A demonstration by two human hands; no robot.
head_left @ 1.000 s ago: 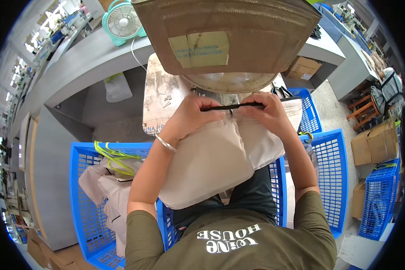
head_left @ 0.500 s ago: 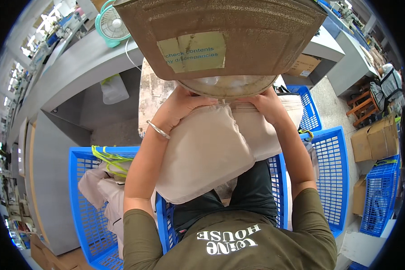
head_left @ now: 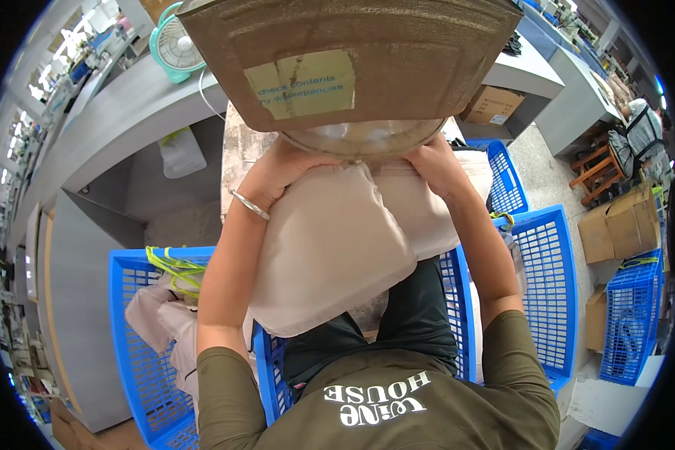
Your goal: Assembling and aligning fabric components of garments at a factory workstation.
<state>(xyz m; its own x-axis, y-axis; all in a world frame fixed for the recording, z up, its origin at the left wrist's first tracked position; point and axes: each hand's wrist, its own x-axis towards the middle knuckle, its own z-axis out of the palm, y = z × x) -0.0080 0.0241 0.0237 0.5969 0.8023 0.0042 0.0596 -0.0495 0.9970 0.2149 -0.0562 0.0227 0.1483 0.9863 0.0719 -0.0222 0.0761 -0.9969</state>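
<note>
A large pale beige fabric piece [head_left: 326, 244], folded and padded-looking, hangs over my lap with a raised seam down its right part. My left hand [head_left: 289, 169], with a bangle at the wrist, grips its far left edge. On the other side, my right hand [head_left: 433, 166] holds the far right part of the same fabric. Both hands reach beneath a round, clouded clear disc [head_left: 360, 139] under a worn brown metal cover [head_left: 420, 82]. The disc and cover hide most of the fingertips and the fabric's far edge.
A blue basket [head_left: 120, 300] with beige fabric and yellow-green ties stands left of my legs, another blue basket [head_left: 551, 292] at right. Beyond lie a worn work table [head_left: 240, 154], a grey counter [head_left: 120, 142] with a mint fan [head_left: 176, 46], and cardboard boxes [head_left: 619, 225] far right.
The whole view has shifted slightly, so the cover and table sit further left. My hands keep their hold and have edged a little further under the disc with the fabric.
</note>
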